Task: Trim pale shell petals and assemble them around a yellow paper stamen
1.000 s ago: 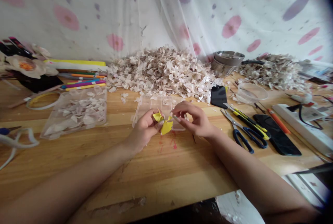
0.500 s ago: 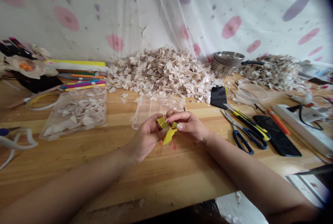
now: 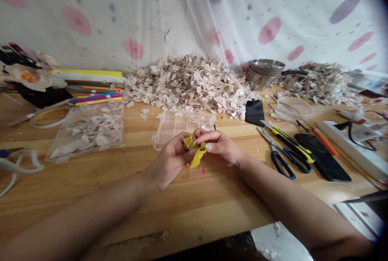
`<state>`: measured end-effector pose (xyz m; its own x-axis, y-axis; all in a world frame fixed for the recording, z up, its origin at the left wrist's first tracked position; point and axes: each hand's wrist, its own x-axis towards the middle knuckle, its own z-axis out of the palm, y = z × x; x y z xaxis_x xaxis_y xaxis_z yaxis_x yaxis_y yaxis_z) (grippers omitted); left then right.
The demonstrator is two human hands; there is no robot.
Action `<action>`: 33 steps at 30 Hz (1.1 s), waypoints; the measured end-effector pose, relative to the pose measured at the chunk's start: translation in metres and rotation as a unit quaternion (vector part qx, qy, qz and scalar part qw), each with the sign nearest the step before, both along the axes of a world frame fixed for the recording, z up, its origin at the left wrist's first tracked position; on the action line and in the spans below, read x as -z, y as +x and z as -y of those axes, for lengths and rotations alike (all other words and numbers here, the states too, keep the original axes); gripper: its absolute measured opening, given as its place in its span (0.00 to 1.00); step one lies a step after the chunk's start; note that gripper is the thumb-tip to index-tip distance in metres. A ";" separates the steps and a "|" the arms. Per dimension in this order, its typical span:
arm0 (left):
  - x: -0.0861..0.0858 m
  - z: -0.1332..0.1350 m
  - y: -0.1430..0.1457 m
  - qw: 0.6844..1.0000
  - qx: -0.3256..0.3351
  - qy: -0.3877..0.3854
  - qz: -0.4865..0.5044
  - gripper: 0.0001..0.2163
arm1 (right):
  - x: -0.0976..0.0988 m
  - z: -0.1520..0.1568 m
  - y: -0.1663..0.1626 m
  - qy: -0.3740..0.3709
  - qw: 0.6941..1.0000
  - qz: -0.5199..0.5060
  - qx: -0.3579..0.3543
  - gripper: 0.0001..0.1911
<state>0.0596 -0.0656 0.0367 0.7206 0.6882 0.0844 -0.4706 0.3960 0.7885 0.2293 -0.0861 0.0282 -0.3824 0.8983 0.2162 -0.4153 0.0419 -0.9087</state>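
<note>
Between my two hands is a small yellow piece [image 3: 198, 158], thin and folded like paper or tape, its exact kind unclear. My left hand [image 3: 171, 160] pinches it from the left with thumb and fingers. From the right, my right hand [image 3: 222, 147] grips its other side between thumb and fingertips. Parts of the piece are covered by the fingers. Just behind the hands lies a clear divided plastic box [image 3: 174, 125] with a few pale flakes in it. Red marks [image 3: 203, 170] show on the wood below the yellow piece.
A large heap of pale flakes [image 3: 188, 85] lines the back. To the left sit a clear tray of flakes [image 3: 91, 131] and several pens [image 3: 97, 98]. On the right are scissors [image 3: 281, 164], a utility knife [image 3: 294, 144], a black phone [image 3: 325, 160], a power strip [image 3: 354, 152] and a metal pot [image 3: 263, 75].
My right fingers have shifted very slightly around the yellow piece, and its upper right part sits a little differently. Both hands otherwise stay in place.
</note>
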 end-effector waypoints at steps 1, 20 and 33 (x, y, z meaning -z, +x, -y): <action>0.000 0.000 0.000 1.000 0.003 0.005 -0.001 0.09 | 0.000 0.000 0.000 0.000 1.000 0.002 0.007 0.10; -0.003 0.003 0.002 1.000 -0.012 0.004 -0.027 0.10 | 0.000 0.002 -0.010 -0.047 0.997 -0.059 0.009 0.05; 0.004 0.003 0.001 0.999 0.007 -0.005 -0.031 0.10 | -0.001 0.000 -0.006 -0.002 1.000 -0.005 0.026 0.06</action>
<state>0.0603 -0.0682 0.0327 0.7342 0.6781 0.0335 -0.4158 0.4100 0.8118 0.2229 -0.0863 0.0289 -0.3337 0.9177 0.2156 -0.4223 0.0589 -0.9046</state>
